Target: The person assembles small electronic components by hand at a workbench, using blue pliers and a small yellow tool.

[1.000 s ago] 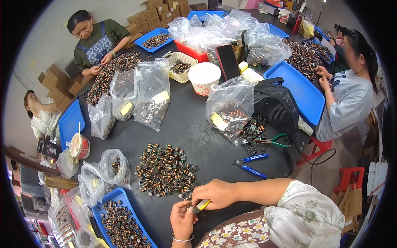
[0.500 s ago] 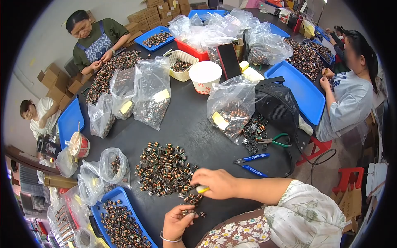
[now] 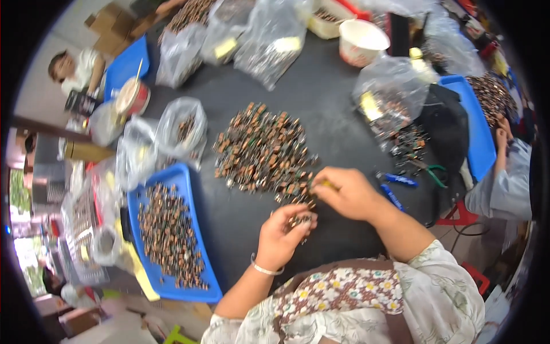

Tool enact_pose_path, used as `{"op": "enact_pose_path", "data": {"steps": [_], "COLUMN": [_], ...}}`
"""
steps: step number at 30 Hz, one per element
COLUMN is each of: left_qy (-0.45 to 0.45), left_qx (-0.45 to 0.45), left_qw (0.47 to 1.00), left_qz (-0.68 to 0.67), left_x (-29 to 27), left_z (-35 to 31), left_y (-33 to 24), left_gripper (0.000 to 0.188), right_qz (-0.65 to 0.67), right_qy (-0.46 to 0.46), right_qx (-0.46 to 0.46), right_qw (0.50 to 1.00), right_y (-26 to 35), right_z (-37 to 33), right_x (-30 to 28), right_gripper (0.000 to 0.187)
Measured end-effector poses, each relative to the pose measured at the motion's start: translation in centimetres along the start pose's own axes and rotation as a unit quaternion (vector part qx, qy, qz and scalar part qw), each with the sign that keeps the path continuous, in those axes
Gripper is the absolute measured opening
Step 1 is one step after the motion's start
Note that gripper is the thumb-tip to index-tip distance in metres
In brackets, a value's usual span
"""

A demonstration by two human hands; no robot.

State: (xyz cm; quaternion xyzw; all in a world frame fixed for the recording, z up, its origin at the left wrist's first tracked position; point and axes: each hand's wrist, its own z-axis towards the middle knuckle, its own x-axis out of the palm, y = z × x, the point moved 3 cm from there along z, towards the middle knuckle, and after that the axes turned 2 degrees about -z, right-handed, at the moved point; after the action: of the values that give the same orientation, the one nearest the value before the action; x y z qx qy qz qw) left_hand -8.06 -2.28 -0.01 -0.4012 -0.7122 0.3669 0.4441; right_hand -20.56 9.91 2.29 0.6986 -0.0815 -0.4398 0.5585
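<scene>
A heap of small brown and black parts (image 3: 262, 150) lies on the dark table in front of me. My left hand (image 3: 281, 236) is closed on a few of these parts just below the heap's near edge. My right hand (image 3: 346, 192) sits to its right, pinching a small yellow-handled tool (image 3: 326, 184) whose tip points at the heap. The two hands almost touch. A bracelet circles my left wrist.
A blue tray (image 3: 195, 229) of the same parts lies at my left. Plastic bags (image 3: 182, 127) of parts, a white bucket (image 3: 360, 41), a black bag (image 3: 447, 123), blue-handled pliers (image 3: 398, 180) and another blue tray (image 3: 478, 129) ring the table. Other people work at far left and right.
The view has tilted down and closer to the heap. My left hand has come up from the table's edge to meet my right hand at the heap's near side.
</scene>
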Motion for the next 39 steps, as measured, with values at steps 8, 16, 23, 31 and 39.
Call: {"op": "enact_pose_path", "data": {"steps": [8,16,23,31,39], "left_qy": [-0.018,-0.011,-0.008,0.020,0.068], "left_qx": [0.024,0.015,0.025,-0.013,-0.037], "left_qw": [0.998,0.998,0.998,0.997,0.995], "left_qz": [-0.056,-0.058,-0.059,-0.077,-0.066], "left_x": [-1.9,-2.2,-2.4,-2.3,-2.1], "left_z": [-0.2,-0.3,-0.2,-0.3,-0.7], "left_y": [1.1,1.3,1.1,1.5,0.6], "left_gripper": [0.019,0.018,0.018,0.018,0.018], "right_qz": [0.001,-0.028,-0.080,-0.030,0.049], "right_qy": [0.069,0.120,0.127,0.116,0.113], "right_qx": [-0.100,-0.099,-0.125,-0.142,-0.066], "right_qw": [0.993,0.987,0.981,0.983,0.990], "right_y": [-0.1,0.7,1.2,1.1,1.4], "right_z": [-0.2,-0.6,-0.2,-0.4,-0.5], "right_x": [2.0,2.3,2.1,2.1,2.5], "right_gripper": [0.010,0.009,0.009,0.012,0.028]}}
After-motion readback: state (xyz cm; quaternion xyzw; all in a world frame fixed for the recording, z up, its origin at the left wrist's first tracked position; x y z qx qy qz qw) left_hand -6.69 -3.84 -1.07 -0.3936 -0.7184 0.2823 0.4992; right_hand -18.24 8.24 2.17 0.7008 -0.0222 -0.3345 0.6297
